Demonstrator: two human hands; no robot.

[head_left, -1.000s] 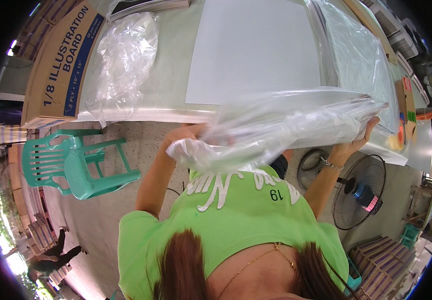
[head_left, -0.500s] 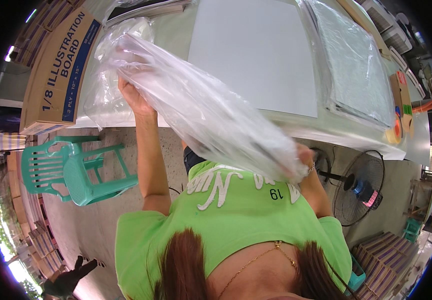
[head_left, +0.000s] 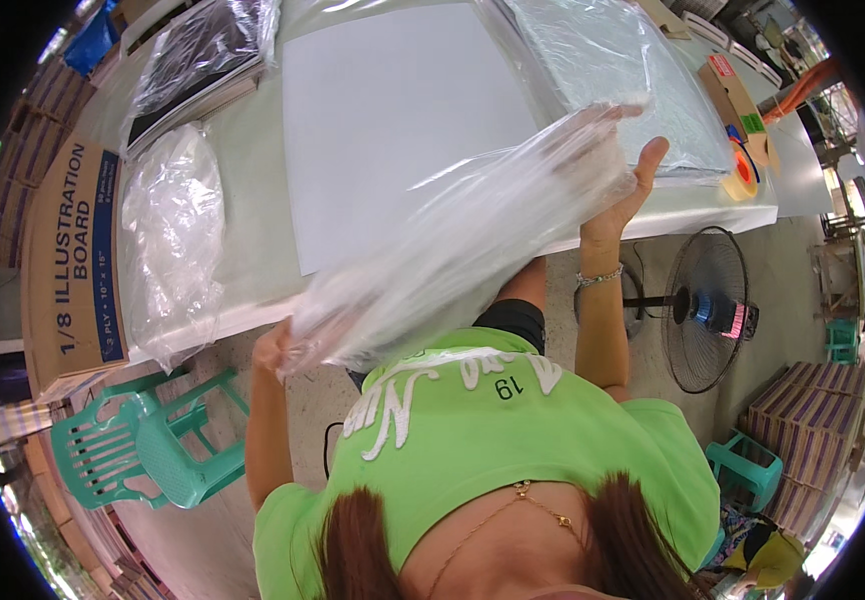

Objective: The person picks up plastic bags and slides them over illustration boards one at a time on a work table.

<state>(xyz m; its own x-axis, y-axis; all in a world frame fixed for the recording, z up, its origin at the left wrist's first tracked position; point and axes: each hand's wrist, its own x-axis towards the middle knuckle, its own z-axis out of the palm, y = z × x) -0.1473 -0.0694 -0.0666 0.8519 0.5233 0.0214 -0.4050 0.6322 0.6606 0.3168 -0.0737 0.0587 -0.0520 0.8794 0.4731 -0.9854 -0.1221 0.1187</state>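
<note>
While the left hand grips one end of the plastic, the right hand, thumb spread wide, supports the other; it's slanting by the white sheet on the surface, and gentle, even tension should limit creases.

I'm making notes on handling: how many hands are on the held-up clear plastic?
2 on the clear plastic: the left hand at its near left end, the right hand at its far right end. Some fingers are partly hidden by it.
</note>
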